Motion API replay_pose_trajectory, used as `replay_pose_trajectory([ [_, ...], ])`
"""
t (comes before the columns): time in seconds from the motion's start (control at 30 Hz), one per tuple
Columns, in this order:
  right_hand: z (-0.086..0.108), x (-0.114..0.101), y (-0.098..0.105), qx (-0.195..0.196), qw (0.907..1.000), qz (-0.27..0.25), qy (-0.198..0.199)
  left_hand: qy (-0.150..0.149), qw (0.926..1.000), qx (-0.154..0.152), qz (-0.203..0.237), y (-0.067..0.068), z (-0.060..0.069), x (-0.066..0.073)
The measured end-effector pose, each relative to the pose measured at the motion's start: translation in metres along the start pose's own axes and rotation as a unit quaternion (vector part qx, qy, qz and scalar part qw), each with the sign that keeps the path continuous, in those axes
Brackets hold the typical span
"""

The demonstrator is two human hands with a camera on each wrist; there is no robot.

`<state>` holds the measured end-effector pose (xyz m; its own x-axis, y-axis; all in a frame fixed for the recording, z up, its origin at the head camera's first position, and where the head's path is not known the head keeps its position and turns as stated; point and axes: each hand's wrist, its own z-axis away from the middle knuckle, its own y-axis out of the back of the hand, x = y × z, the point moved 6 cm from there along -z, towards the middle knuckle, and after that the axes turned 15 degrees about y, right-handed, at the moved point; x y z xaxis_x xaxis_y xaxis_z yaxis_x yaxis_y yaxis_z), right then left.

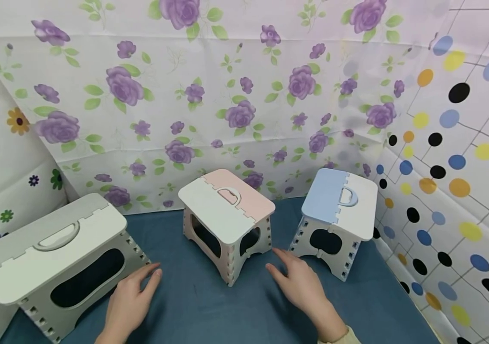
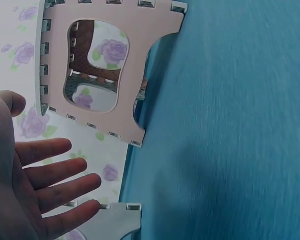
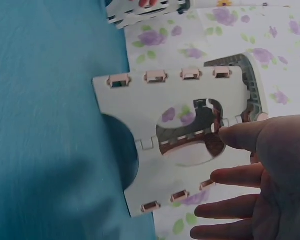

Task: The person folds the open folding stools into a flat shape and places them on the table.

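Note:
Three folding step stools stand upright on the blue surface. A large grey-and-white stool is at the left, a pink-and-white stool in the middle, and a smaller blue-and-white stool at the right. My left hand hovers in front of the grey-and-white stool's right end, fingers extended and holding nothing. Between the middle and right stools, my right hand reaches out with spread fingers, also holding nothing. In the left wrist view the pink side panel is beyond the left hand.
Blue cloth covers the table. Behind the stools hangs a white curtain with purple roses. A dotted sheet closes off the right side, and a white sheet with small flowers the left.

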<state>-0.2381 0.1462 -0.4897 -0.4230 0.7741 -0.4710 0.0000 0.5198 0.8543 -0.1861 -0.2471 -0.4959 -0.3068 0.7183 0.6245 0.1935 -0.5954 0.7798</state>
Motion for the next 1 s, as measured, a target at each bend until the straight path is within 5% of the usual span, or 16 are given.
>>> replay_pose_trajectory([
  [0.43, -0.012, -0.029, 0.003, 0.142, 0.9874, -0.061, 0.034, 0.016, 0.9964, -0.011, 0.082, -0.013, -0.009, 0.004],
  [0.67, -0.023, -0.041, -0.005, 0.140, 0.9864, -0.080, 0.033, 0.005, 0.9914, -0.002, 0.131, -0.016, -0.013, 0.010],
  [1.0, -0.025, -0.053, -0.017, 0.168, 0.9794, -0.107, 0.034, 0.042, 0.9783, -0.030, 0.201, -0.026, -0.022, 0.011],
])
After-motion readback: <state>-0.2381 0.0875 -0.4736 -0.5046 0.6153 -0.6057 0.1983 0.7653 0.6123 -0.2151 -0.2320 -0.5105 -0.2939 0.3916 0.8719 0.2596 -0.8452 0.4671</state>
